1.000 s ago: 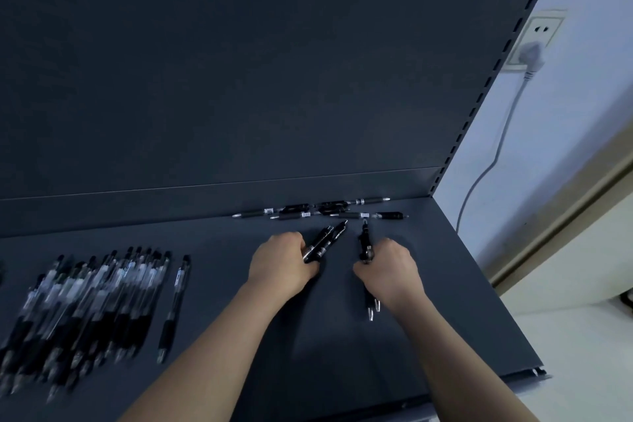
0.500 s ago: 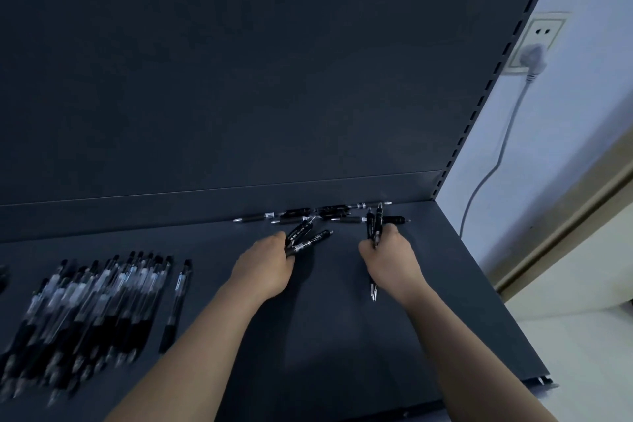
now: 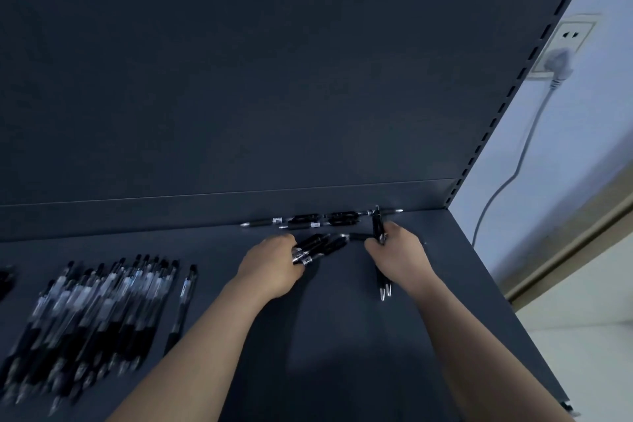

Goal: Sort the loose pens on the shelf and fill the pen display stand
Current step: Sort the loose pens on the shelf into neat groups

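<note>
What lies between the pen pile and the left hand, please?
A single pen, set apart from the pile, then bare shelf up to the left hand, in the head view.

Pen row [image 3: 96, 315] blurred, dark thing [image 3: 5, 281] cut off left, perhaps pens

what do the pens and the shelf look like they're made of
Pens: probably plastic, with clear and glossy black barrel sections; tips glint like metal. Blur hides finer detail. Shelf: likely painted sheet metal, matte dark grey, flat with no grain; the slotted upright at its edge fits steel shelving.
</note>
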Tool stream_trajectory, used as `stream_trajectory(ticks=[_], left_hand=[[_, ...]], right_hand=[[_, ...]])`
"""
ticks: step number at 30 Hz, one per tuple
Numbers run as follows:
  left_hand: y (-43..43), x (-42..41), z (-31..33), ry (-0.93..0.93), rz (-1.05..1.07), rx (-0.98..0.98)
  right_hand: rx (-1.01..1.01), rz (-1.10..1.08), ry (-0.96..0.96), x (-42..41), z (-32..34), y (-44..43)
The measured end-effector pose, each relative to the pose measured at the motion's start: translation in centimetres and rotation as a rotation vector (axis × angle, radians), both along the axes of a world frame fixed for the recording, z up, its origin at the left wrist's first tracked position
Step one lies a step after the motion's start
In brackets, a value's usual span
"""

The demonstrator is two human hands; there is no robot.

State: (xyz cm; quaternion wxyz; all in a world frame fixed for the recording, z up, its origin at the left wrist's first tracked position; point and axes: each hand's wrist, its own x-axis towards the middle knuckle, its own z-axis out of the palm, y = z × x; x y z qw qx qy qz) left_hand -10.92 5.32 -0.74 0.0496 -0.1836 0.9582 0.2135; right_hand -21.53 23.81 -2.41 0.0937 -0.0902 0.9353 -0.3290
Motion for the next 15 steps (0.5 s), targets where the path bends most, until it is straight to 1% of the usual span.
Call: stream_trajectory(ticks=[4,6,11,15], left_hand=[[-0.6,0.7,0.0,-0.049,-0.051,0.012],[-0.8,1.1,0.0,-0.069,-0.051,0.052],[-1.9,2.0,0.4,-0.145,-0.063,0.16],[-2.9,2.9,0.8,-0.165,-0.035,0.189]], right_hand=[[-0.018,0.008,0.028,0.4,-0.2,0.5],[-0.009,0.013,0.036,0.6,-0.2,0.6],[0.019,0.108,0.016,1.7,-0.1,0.8],[0.054,0.089,0.039,2.3,-0.2,1.1]])
